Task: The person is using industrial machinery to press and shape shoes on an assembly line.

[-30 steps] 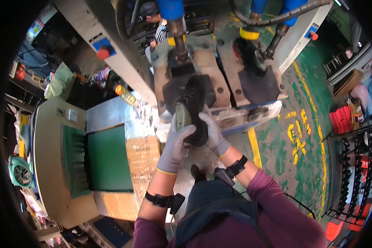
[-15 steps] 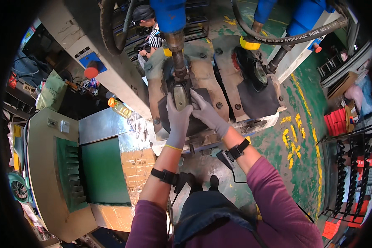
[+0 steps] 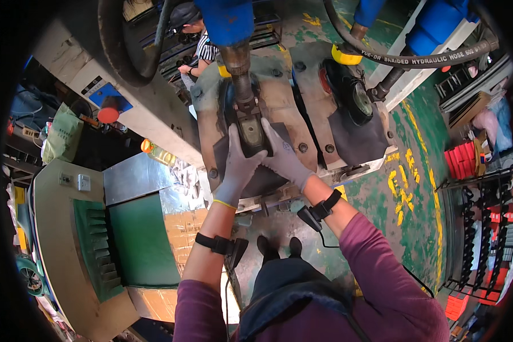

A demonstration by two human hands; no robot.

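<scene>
Head view: my left hand (image 3: 237,165) and my right hand (image 3: 283,158), both in grey gloves, are cupped around the shoe (image 3: 252,134), one on each flank, grasping it sole-up on the dark pad (image 3: 268,176) of the left press station. The shoe sits directly beneath the ram (image 3: 240,85), which hangs from the blue cylinder (image 3: 229,20); I cannot tell whether the ram foot already touches the sole. Hazard one: my fingers (image 3: 271,137) lie within the pressing zone, so any stroke of the ram while I grip the shoe would, in my judgement, pinch them. Hazard two: if the shoe rests tilted or off the centre of the pad, pressure would likely fall unevenly and the sole could shift or bond crooked. Hazard three: the black hose (image 3: 416,60) crosses just above the right station, where a second shoe (image 3: 347,94) sits under its own rod, near my right forearm; a reach across could catch it. Hazard four: the wrist strap cable (image 3: 325,242) hangs loose near the edge of the surface (image 3: 336,171) and might snag there. The red button (image 3: 108,114) stands well apart to my left.
</scene>
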